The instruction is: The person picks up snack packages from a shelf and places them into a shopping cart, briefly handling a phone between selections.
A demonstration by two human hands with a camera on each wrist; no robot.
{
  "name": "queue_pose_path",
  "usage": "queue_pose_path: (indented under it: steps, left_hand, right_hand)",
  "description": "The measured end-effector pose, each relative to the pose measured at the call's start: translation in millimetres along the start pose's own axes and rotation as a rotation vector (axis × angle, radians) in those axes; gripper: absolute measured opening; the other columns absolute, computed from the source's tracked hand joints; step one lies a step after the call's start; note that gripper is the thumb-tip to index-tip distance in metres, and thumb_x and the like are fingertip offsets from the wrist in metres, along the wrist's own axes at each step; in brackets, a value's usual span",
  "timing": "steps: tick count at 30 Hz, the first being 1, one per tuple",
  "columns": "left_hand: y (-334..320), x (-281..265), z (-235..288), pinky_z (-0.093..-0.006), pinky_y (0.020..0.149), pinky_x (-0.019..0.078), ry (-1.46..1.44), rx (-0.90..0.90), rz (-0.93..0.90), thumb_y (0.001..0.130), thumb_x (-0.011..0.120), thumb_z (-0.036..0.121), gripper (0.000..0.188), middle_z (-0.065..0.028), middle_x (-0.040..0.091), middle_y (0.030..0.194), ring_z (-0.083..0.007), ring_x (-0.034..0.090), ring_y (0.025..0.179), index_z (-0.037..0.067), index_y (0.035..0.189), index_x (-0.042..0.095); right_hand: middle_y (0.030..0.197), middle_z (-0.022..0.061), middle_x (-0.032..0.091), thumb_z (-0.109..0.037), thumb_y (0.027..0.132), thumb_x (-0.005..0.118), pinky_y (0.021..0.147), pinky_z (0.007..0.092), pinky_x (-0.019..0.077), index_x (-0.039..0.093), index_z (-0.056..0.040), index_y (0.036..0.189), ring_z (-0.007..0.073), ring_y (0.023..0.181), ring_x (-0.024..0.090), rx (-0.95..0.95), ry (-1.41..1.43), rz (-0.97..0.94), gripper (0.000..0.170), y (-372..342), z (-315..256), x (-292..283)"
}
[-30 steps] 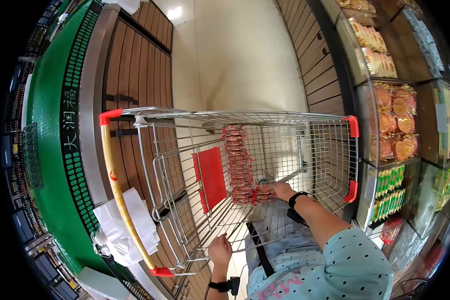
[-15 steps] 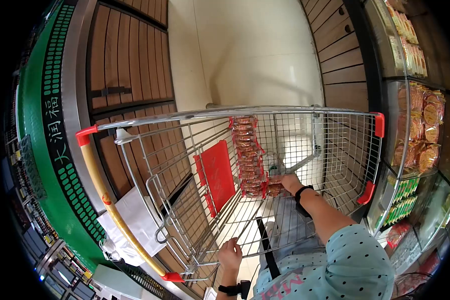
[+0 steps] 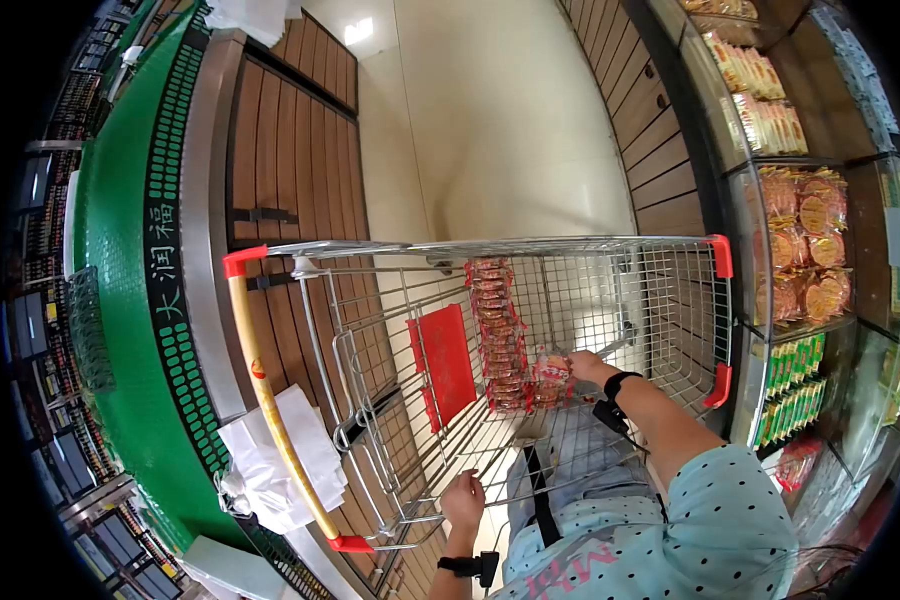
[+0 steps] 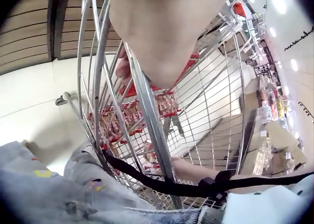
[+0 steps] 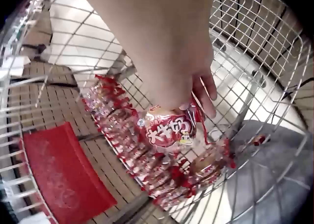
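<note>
My right hand (image 3: 588,368) pinches the edge of a clear packet with red print (image 3: 553,370) inside the wire shopping cart. In the right wrist view the packet (image 5: 169,131) hangs label-up from the fingers, over a row of similar red-edged packets (image 5: 132,140). That row (image 3: 498,335) stands beside the cart's red panel (image 3: 445,365), with another packet or so by its near end. My left hand (image 3: 463,503) rests at the cart's near side rail, fingers loosely bent, holding nothing loose. The left wrist view shows its fingers (image 4: 123,69) beside the metal rail (image 4: 147,111).
The cart's yellow handle (image 3: 270,410) is at the left, with white paper or bags (image 3: 288,460) beyond it. A green counter front (image 3: 120,300) runs along the left. Shelves of packaged food (image 3: 805,245) stand close on the right. Tiled floor (image 3: 500,120) lies beyond the cart.
My right hand has lifted a packet up from beside the near end of the row, and its label now shows. My left hand stays by the rail. The head view has shifted.
</note>
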State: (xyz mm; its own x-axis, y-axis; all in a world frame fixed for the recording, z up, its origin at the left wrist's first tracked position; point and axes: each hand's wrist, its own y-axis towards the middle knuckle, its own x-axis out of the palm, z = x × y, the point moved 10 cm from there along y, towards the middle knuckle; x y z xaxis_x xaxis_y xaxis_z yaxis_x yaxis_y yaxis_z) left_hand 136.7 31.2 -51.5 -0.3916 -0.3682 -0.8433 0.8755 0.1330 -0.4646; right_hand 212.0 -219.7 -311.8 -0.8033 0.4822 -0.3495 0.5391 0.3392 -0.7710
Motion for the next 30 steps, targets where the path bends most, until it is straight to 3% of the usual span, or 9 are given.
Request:
queue_pose_path:
  steps: [2,5,6,10,14,17,21,25,30]
  left_hand:
    - [-2.3,1.8,-2.4,-0.0323,0.049,0.0428,0.01,0.018,0.023,0.07,0.049,0.01,0.011,-0.0057,0.056,0.064,-0.0218,0.054,0.058,0.011,0.077,0.058]
    - [-3.6,11.5,-10.4,-0.0324,0.051,0.0434,-0.067,0.028,0.004,0.072,0.049,0.012,0.013,-0.0069,0.057,0.067,-0.023,0.055,0.06,0.011,0.081,0.058]
    - [-1.1,15.9,-11.4,-0.0318,0.052,0.0438,-0.186,0.059,-0.002,0.074,0.049,0.012,0.013,-0.0075,0.058,0.068,-0.023,0.055,0.061,0.01,0.083,0.058]
    - [10.9,10.9,-19.9,-0.0236,0.052,0.0434,-0.587,0.06,-0.022,0.084,0.037,0.016,0.024,-0.009,0.058,0.082,-0.0137,0.056,0.068,0.001,0.097,0.051]
    - [-4.4,-65.0,8.0,-0.016,0.044,0.0325,-0.954,0.073,-0.06,0.087,0.029,0.028,0.036,-0.0045,0.053,0.079,-0.0069,0.047,0.056,0.004,0.109,0.044]
    - [-42.1,-84.7,-7.4,-0.0203,0.046,0.0373,-0.845,0.103,-0.142,0.086,0.037,0.024,0.026,-0.0021,0.049,0.063,-0.0058,0.044,0.052,0.002,0.094,0.05]
    - [-119.4,-146.6,-44.6,-0.0169,0.042,0.0333,-1.037,0.103,0.22,0.084,0.042,0.021,0.02,0.0025,0.043,0.057,-0.0019,0.038,0.049,0.002,0.081,0.048]
    - [-196.9,-174.9,-87.9,-0.0146,0.039,0.0278,-1.272,0.058,0.425,0.086,0.038,0.021,0.02,0.004,0.043,0.057,0.0001,0.035,0.046,0.004,0.083,0.048]
    - [-274.3,-179.2,-115.2,-0.0161,0.036,0.0255,-1.539,0.163,0.447,0.086,0.035,0.022,0.022,0.0026,0.043,0.058,-0.0042,0.037,0.04,0.004,0.093,0.045]
  right_hand:
    - [0.078,0.0153,0.057,-0.015,0.075,0.048,0.062,0.0346,0.0432,0.051,-0.006,0.099,0.0275,0.072,0.055,-0.059,0.056,-0.001,0.026,-8.5,-18.7,-10.9]
    - [0.089,0.0163,0.056,-0.017,0.076,0.046,0.066,0.0349,0.0435,0.051,-0.0014,0.098,0.0276,0.076,0.055,-0.07,0.251,-0.01,0.028,-26.3,-47.2,-22.3]
    - [0.092,0.0157,0.055,-0.017,0.078,0.045,0.072,0.0342,0.0419,0.045,-0.004,0.108,0.0262,0.08,0.054,-0.02,0.46,-0.104,0.033,-49.1,-69.0,-28.5]
    - [0.087,0.0123,0.056,-0.014,0.079,0.045,0.066,0.0286,0.0438,0.042,-0.004,0.111,0.0195,0.072,0.054,-0.568,0.178,0.005,0.033,-100.6,-163.5,-44.5]
    - [0.078,0.0047,0.053,-0.017,0.081,0.044,0.061,0.0214,0.0425,0.043,-0.0028,0.11,0.0093,0.061,0.05,-0.493,0.313,-0.445,0.032,-174.2,-236.2,-7.6]
    - [0.075,0.0044,0.052,-0.016,0.082,0.044,0.058,0.0229,0.0426,0.043,-0.001,0.107,0.0096,0.059,0.05,-0.623,0.206,-0.442,0.03,-242.9,-296.9,2.1]
    - [0.069,0.0016,0.05,-0.023,0.083,0.044,0.056,0.0216,0.0412,0.047,-0.0024,0.084,0.0075,0.06,0.048,-0.705,0.641,-0.235,0.021,-280.0,-346.0,19.7]
    - [0.062,-0.0007,0.047,-0.027,0.084,0.042,0.055,0.0207,0.0389,0.046,-0.0043,0.079,0.007,0.058,0.046,-0.737,0.591,-0.279,0.023,-334.8,-391.3,82.8]
    - [0.062,-0.0019,0.044,-0.019,0.085,0.038,0.05,0.0192,0.0364,0.047,-0.0019,0.08,0.0046,0.056,0.042,-0.853,0.614,-0.046,0.02,-390.6,-424.8,121.1]
